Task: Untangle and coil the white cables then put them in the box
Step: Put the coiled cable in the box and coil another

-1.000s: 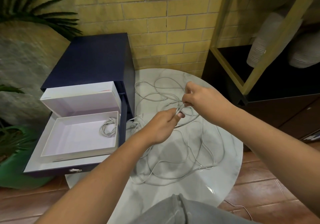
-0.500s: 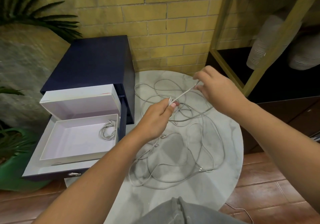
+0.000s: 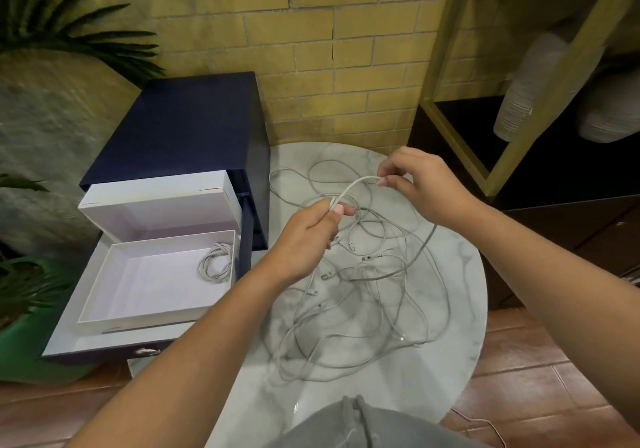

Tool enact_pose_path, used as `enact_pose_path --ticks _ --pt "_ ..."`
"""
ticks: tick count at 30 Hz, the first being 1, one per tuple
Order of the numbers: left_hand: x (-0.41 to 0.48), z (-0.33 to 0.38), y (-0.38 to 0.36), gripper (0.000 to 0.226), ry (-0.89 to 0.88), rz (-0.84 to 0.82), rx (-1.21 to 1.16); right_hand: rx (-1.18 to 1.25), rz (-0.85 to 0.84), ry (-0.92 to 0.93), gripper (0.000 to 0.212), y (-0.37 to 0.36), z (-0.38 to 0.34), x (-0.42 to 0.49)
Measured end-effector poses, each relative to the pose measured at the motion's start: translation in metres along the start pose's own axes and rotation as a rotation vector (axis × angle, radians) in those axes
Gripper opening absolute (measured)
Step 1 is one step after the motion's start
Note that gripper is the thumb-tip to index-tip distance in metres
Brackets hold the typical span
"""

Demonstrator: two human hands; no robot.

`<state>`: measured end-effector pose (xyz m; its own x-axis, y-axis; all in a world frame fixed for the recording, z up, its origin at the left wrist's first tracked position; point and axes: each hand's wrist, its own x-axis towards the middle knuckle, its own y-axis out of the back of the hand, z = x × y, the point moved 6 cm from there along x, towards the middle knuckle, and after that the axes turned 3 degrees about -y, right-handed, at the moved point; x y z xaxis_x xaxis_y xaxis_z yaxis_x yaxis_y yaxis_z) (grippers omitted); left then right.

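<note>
A loose tangle of white cables [image 3: 363, 295] sprawls over the round marble table [image 3: 457, 274]. My left hand [image 3: 308, 236] grips one white cable near its end, above the tangle. My right hand [image 3: 419, 180] pinches the same cable farther along, up and to the right, so a short stretch of it arches between both hands. An open white box [image 3: 104, 288] lies in the pulled-out drawer on the left. One coiled white cable [image 3: 216, 262] rests in the box's far right corner.
The box's lid [image 3: 156, 201] leans upright behind it inside the navy drawer cabinet [image 3: 183, 128]. A yellow brick wall lies behind the table. A gold-framed black shelf [image 3: 519, 142] stands right. Green plants [image 3: 31, 291] are at the left. My grey-clothed knee [image 3: 356, 423] is at the bottom.
My hands have drawn apart: the right one slid up and to the right along the cable, stretching a length of it out from my left hand's grip.
</note>
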<state>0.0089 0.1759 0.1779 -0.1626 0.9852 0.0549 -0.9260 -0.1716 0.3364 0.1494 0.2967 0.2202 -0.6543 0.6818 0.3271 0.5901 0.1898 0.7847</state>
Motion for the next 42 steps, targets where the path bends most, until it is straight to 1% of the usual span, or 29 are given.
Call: enact_pose_path --ticks 2,5,6,8,11,14,17,19,22,24,27,29,31,34,36,39,40,42 --pt "0.001 0.001 -0.002 0.035 -0.001 -0.032 -0.059 0.103 0.017 -0.066 0.003 -0.006 -0.001 0.001" --pt "0.002 0.002 -0.006 0.045 0.009 -0.057 -0.145 0.264 0.023 -0.162 0.009 -0.015 -0.005 0.002" --pt "0.003 0.003 -0.006 0.046 0.025 -0.05 -0.188 0.299 0.037 -0.181 0.011 -0.016 -0.007 0.003" --pt "0.006 0.005 -0.004 0.049 0.065 -0.023 -0.286 0.288 0.057 -0.208 0.014 -0.017 -0.007 0.003" --pt "0.008 0.004 -0.001 0.049 0.109 -0.001 -0.412 0.24 -0.032 -0.29 0.017 -0.03 0.001 -0.001" --pt "0.008 0.004 -0.001 0.047 0.115 -0.004 -0.455 0.346 -0.131 -0.396 0.017 -0.05 0.007 -0.009" --pt "0.009 0.005 0.0 0.044 0.128 0.014 -0.487 0.4 -0.163 -0.471 0.022 -0.064 0.011 -0.018" --pt "0.01 0.007 -0.001 0.041 0.13 0.012 -0.517 0.362 -0.19 -0.476 0.026 -0.071 0.012 -0.024" --pt "0.012 0.012 -0.003 0.029 0.12 -0.004 -0.576 0.211 -0.275 -0.39 0.026 -0.084 0.003 -0.035" --pt "0.017 0.013 -0.001 0.036 0.109 0.025 -0.582 0.105 -0.373 -0.315 0.023 -0.097 -0.005 -0.046" --pt "0.028 0.009 0.008 0.043 0.087 0.088 -0.47 -0.007 -0.558 -0.259 0.029 -0.116 -0.014 -0.063" --pt "0.032 0.005 0.01 0.045 0.061 0.076 -0.326 -0.082 -0.598 -0.21 0.031 -0.117 -0.021 -0.067" --pt "0.033 0.0 0.01 0.048 0.038 0.064 -0.218 -0.145 -0.591 -0.157 0.03 -0.112 -0.029 -0.065" --pt "0.03 -0.011 0.009 0.055 0.051 0.062 -0.065 -0.204 -0.571 -0.108 0.028 -0.101 -0.037 -0.056" --pt "0.026 -0.02 0.007 0.054 0.068 0.029 0.077 -0.26 -0.546 -0.078 0.028 -0.091 -0.04 -0.048" --pt "0.021 -0.03 0.007 0.053 0.067 -0.032 0.278 -0.269 -0.477 -0.074 0.021 -0.073 -0.037 -0.038" --pt "0.02 -0.033 0.008 0.052 0.083 -0.065 0.305 -0.278 -0.452 -0.078 0.017 -0.068 -0.035 -0.035" --pt "0.014 -0.039 0.009 0.05 0.154 -0.146 0.284 -0.319 -0.427 -0.073 0.007 -0.059 -0.03 -0.03"
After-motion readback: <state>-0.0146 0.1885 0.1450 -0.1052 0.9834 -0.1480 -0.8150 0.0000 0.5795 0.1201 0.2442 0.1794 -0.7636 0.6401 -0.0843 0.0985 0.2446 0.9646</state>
